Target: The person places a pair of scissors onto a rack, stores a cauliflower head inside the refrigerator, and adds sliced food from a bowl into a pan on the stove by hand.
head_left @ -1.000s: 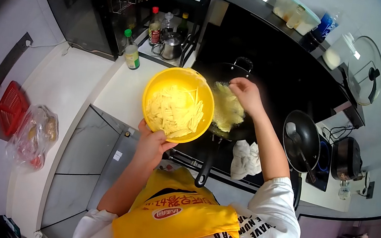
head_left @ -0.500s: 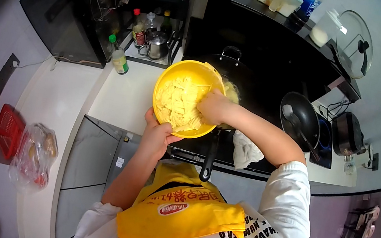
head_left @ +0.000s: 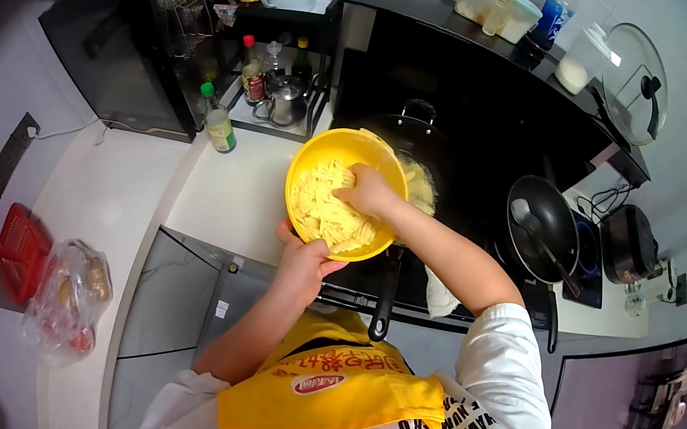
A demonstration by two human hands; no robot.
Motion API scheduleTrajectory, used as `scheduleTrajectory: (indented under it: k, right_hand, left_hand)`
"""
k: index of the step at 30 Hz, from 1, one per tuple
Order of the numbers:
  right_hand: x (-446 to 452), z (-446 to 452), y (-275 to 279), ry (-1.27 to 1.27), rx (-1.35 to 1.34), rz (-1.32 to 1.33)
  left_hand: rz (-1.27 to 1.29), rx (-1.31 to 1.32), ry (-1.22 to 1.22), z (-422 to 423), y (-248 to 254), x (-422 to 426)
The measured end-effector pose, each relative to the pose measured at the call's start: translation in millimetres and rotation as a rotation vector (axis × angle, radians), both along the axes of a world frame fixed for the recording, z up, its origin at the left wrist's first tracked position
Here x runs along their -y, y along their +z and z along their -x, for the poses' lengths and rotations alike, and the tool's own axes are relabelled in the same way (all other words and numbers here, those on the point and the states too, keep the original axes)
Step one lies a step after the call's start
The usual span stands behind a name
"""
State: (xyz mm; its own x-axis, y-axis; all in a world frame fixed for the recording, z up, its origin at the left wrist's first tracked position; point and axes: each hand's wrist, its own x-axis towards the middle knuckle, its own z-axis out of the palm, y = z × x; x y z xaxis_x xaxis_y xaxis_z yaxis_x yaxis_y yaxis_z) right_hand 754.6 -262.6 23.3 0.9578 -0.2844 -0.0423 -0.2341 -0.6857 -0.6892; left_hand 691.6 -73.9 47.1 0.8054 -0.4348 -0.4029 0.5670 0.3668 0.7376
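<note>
My left hand [head_left: 304,267] grips a yellow bowl [head_left: 300,149] by its lower edge and holds it tilted over the left side of the stove. Pale yellow, crinkle-cut potato strips [head_left: 330,217] fill much of the bowl. Inside it, my right hand [head_left: 369,192] has its fingers curled into the strips, with the fingertips partly hidden. Behind the bowl, a black wok [head_left: 411,131] sits on the stove and is partly covered. More pale pieces [head_left: 417,186] lie in it, and its black handle [head_left: 384,302] points towards me.
A second black pan [head_left: 535,195] with a ladle [head_left: 549,247] stands to the right. A white cloth [head_left: 440,297] hangs at the stove's front edge. A green-capped bottle [head_left: 218,125] is on the left counter, near other bottles and a metal pot [head_left: 286,107]. A glass lid [head_left: 638,86] leans at the back right.
My right hand has moved from the bowl's right side leftward and deeper among the strips. The bowl sits slightly lower and further right in view, as the whole view has also shifted.
</note>
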Motion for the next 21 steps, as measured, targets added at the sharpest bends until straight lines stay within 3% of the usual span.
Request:
scheduleTrajectory:
  k: [3, 5, 9, 11, 13, 15, 19, 21]
  right_hand:
    - [4.4, 0.4, 23.5, 0.139, 0.032, -0.039]
    - [4.1, 5.1, 51.2, 0.213, 0.08, 0.141]
    - [21.3, 0.1, 67.5, 0.169, 0.169, 0.088]
    - [44.8, -1.5, 71.9, 0.115, 0.153, -0.233]
    - [75.5, 1.3, 75.4, -0.071, 0.085, -0.303]
    - [128.3, 4.8, 54.0, -0.137, 0.054, -0.229]
    - [200.4, 23.7, -1.9, -0.202, -0.215, 0.462]
    - [229.0, 24.6, -45.4, -0.176, -0.305, 0.558]
  left_hand:
    - [0.009, 0.006, 0.006, -4.8, -2.0, -5.6]
    - [0.019, 0.01, 0.011, -7.5, -2.0, -7.6]
    - [-0.002, -0.024, 0.061, -9.7, 0.1, -10.5]
    - [-0.013, -0.035, 0.066, -9.6, 0.7, -13.1]
    - [-0.002, -0.057, 0.103, -11.6, -1.0, -20.0]
    - [-0.019, -0.054, 0.108, -10.7, -1.5, -24.9]
    - [-0.003, -0.053, 0.186, -11.1, -4.0, -30.6]
    - [0.013, -0.048, 0.193, -11.0, -5.6, -30.3]
